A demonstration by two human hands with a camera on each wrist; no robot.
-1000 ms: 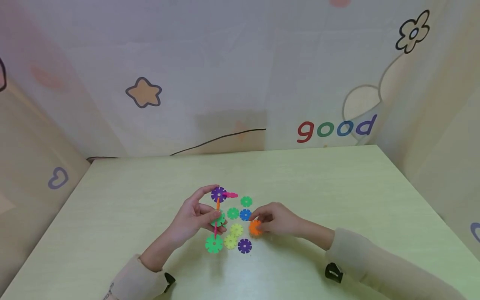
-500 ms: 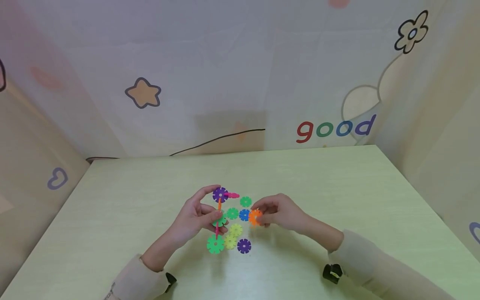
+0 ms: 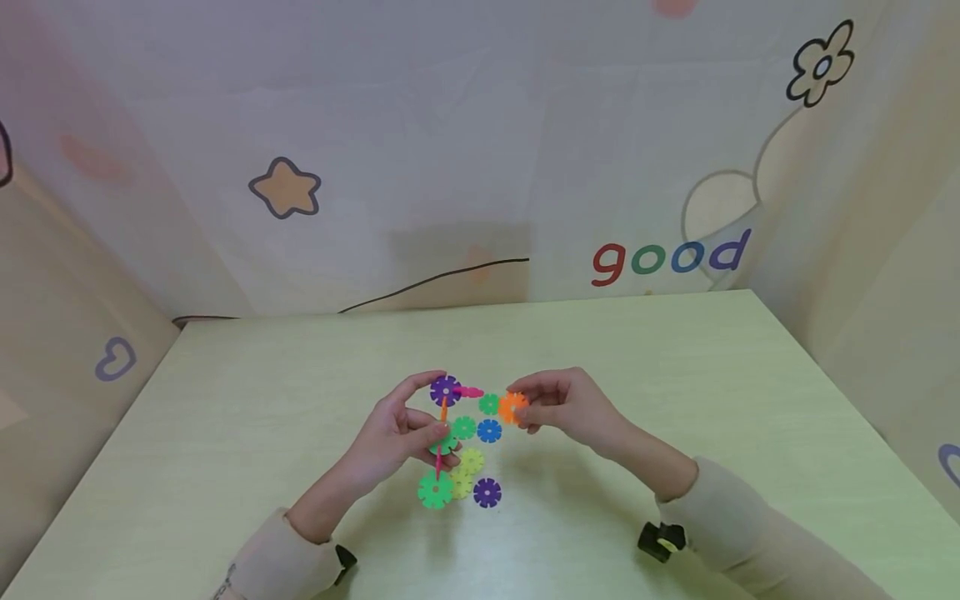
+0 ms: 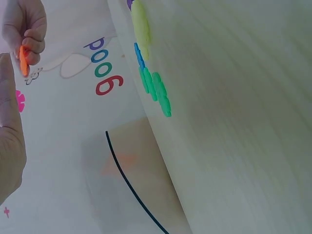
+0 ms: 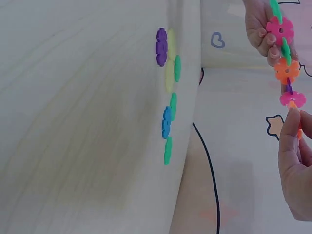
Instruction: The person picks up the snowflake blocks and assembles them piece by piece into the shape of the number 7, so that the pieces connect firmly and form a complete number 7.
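In the head view my left hand holds a chain of slotted snowflake discs joined edge to edge. A green disc ends it at the bottom, and a purple disc sits near the top beside the index fingertip. From that purple one a pink disc sticks out to the right. My right hand pinches an orange snowflake disc between thumb and fingers, right of the pink disc. In the right wrist view the orange disc overlaps the pink disc; whether they touch is unclear.
Loose discs lie on the pale table below the hands: green, blue, yellow and purple among them. A printed curtain stands behind the table. Dark devices hang at the wrists.
My right hand has lifted the orange disc off the table and carried it away from me, up to the level of the pink disc. The left hand with the chain has shifted slightly right.
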